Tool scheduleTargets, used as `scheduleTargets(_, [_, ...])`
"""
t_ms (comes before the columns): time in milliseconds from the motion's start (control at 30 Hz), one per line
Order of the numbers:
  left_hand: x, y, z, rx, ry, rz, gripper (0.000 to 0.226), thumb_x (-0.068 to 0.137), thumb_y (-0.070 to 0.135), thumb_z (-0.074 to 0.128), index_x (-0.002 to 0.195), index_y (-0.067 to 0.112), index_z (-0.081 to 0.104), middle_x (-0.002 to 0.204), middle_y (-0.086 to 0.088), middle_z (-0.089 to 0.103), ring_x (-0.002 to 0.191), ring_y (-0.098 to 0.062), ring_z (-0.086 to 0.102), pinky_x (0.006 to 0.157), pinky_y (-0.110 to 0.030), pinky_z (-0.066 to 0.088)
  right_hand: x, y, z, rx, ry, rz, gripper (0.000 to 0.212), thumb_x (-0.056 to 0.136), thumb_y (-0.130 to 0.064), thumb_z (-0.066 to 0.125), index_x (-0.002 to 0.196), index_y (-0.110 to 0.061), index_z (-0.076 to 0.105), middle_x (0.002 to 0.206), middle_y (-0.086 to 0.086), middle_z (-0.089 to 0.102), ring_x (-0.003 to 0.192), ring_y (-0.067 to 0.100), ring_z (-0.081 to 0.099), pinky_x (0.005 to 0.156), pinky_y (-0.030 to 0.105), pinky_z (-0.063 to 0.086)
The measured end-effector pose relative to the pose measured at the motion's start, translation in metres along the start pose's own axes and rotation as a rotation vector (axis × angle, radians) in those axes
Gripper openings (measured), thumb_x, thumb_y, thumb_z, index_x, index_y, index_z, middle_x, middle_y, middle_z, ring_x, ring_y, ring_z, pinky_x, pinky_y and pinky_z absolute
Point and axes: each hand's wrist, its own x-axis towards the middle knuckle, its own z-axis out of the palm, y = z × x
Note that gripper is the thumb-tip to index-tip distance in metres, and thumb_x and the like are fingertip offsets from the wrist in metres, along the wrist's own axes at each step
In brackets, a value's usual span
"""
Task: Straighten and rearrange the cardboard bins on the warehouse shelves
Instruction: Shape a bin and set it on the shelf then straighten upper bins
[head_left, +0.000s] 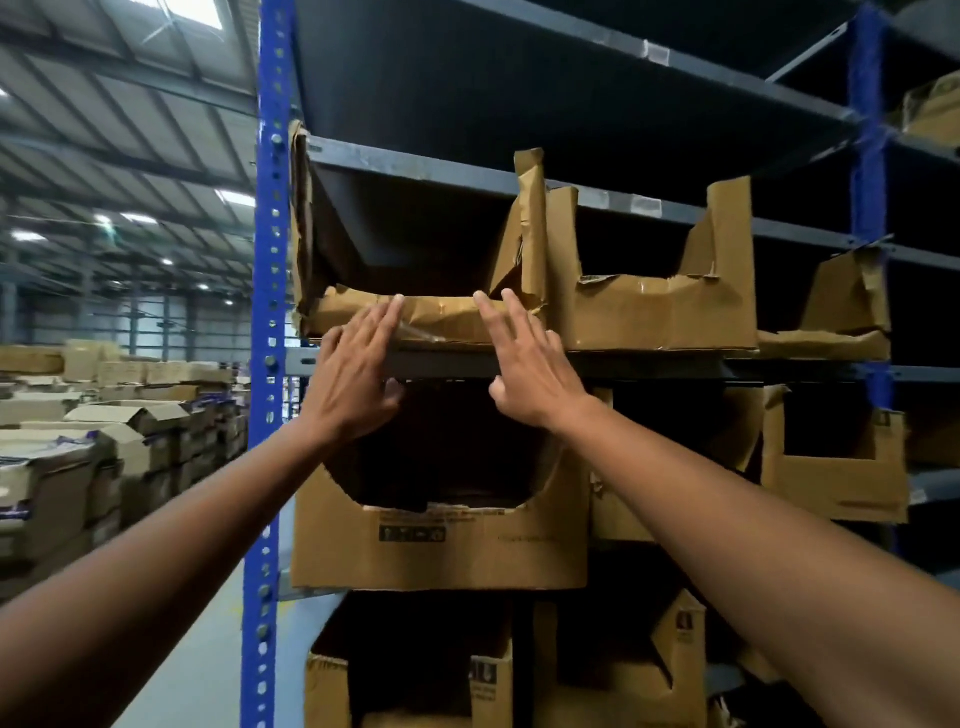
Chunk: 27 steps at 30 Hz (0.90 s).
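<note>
Head view: the crumpled cardboard bin (421, 312) is seated just right of the blue upright (271, 312). Its low front lip is pressed by the left hand (353, 374) and right hand (530, 369), fingers straight, nothing gripped, apparently so it can be pushed square.
</note>
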Motion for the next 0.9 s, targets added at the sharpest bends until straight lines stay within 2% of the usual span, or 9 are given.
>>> scheduleTargets(100, [0.025, -0.004, 0.003, 0.088, 0.043, -0.033, 0.091, 0.076, 0.024, 0.069, 0.153, 0.017, 0.02, 0.157, -0.011, 0.023, 0.144, -0.027, 0.022, 0.111, -0.046, 0.019, 0.018, 0.03, 0.005, -0.003, 0.024, -0.026, 0.096, 0.086, -0.02, 0.061, 0.153, -0.029, -0.007, 0.161, 0.012, -0.003, 0.147, 0.033, 0.008, 0.114, 0.058, 0.023])
scheduleTargets(233, [0.042, -0.013, 0.001, 0.186, 0.187, -0.184, 0.077, 0.077, 0.042, 0.046, 0.149, 0.02, 0.031, 0.156, -0.012, 0.026, 0.144, -0.027, 0.023, 0.11, -0.043, 0.018, 0.04, 0.05, 0.011, 0.117, 0.14, 0.061, 0.08, 0.093, -0.031, 0.053, 0.153, -0.025, 0.001, 0.161, 0.013, -0.001, 0.146, 0.036, 0.011, 0.112, 0.061, 0.023])
scheduleTargets(333, [0.046, -0.024, 0.001, 0.215, 0.183, -0.334, 0.071, 0.084, 0.041, 0.046, 0.148, 0.018, 0.028, 0.157, -0.018, 0.017, 0.144, -0.032, 0.018, 0.111, -0.049, 0.018, 0.048, 0.051, 0.02, 0.408, 0.146, 0.221, 0.08, 0.098, -0.025, 0.047, 0.153, -0.026, -0.011, 0.161, 0.012, -0.008, 0.143, 0.036, 0.021, 0.11, 0.053, 0.031])
scheduleTargets(400, [0.045, -0.031, -0.001, 0.22, 0.267, -0.432, 0.069, 0.087, 0.033, 0.052, 0.148, 0.014, 0.026, 0.157, -0.02, 0.014, 0.142, -0.033, 0.021, 0.109, -0.051, 0.021, 0.05, 0.048, 0.028, 0.589, 0.122, 0.332, 0.082, 0.1, -0.024, 0.044, 0.151, -0.027, -0.021, 0.159, 0.018, 0.008, 0.134, 0.033, 0.038, 0.106, 0.047, 0.037])
scheduleTargets(467, [0.042, -0.034, -0.004, 0.173, 0.461, -0.558, 0.068, 0.083, 0.026, 0.053, 0.145, 0.014, 0.029, 0.156, -0.017, 0.018, 0.14, -0.032, 0.025, 0.108, -0.046, 0.023, 0.053, 0.048, 0.037, 0.683, 0.1, 0.402, 0.08, 0.102, -0.028, 0.041, 0.15, -0.028, -0.022, 0.138, 0.02, 0.042, 0.095, 0.023, 0.059, 0.075, 0.035, 0.054])
scheduleTargets(533, [0.041, -0.037, -0.006, 0.068, 0.6, -0.639, 0.058, 0.082, 0.021, 0.052, 0.138, 0.012, 0.037, 0.146, -0.015, 0.035, 0.132, -0.03, 0.036, 0.104, -0.041, 0.028, 0.058, 0.051, 0.042, 0.747, 0.081, 0.453, 0.075, 0.102, -0.03, 0.041, 0.152, -0.028, -0.015, 0.129, 0.015, 0.047, 0.076, 0.011, 0.053, 0.055, 0.023, 0.045])
scheduleTargets(600, [0.04, -0.049, -0.002, -0.067, 0.503, -0.61, 0.035, 0.089, 0.017, 0.054, 0.122, 0.005, 0.05, 0.12, -0.018, 0.057, 0.107, -0.03, 0.054, 0.088, -0.035, 0.037, 0.062, 0.056, 0.043, 0.788, 0.059, 0.482, 0.072, 0.102, -0.029, 0.045, 0.154, -0.023, -0.004, 0.138, 0.014, 0.042, 0.094, 0.015, 0.055, 0.069, 0.022, 0.042])
scheduleTargets(700, [0.031, -0.062, 0.006, -0.102, 0.297, -0.596, 0.021, 0.091, 0.015, 0.061, 0.107, 0.001, 0.061, 0.097, -0.018, 0.068, 0.082, -0.025, 0.061, 0.072, -0.026, 0.038, 0.069, 0.065, 0.041, 0.74, 0.023, 0.479, 0.064, 0.099, -0.025, 0.053, 0.15, -0.014, 0.017, 0.14, 0.014, 0.041, 0.122, 0.026, 0.048, 0.078, 0.027, 0.037])
scheduleTargets(900, [0.027, -0.065, 0.008, -0.119, 0.23, -0.573, 0.021, 0.093, 0.012, 0.06, 0.112, 0.002, 0.062, 0.093, -0.011, 0.067, 0.077, -0.014, 0.058, 0.063, -0.009, 0.039, 0.081, 0.073, 0.057, 0.668, -0.016, 0.447, 0.046, 0.094, -0.025, 0.061, 0.132, -0.009, 0.039, 0.125, 0.011, 0.05, 0.113, 0.024, 0.051, 0.08, 0.03, 0.041])
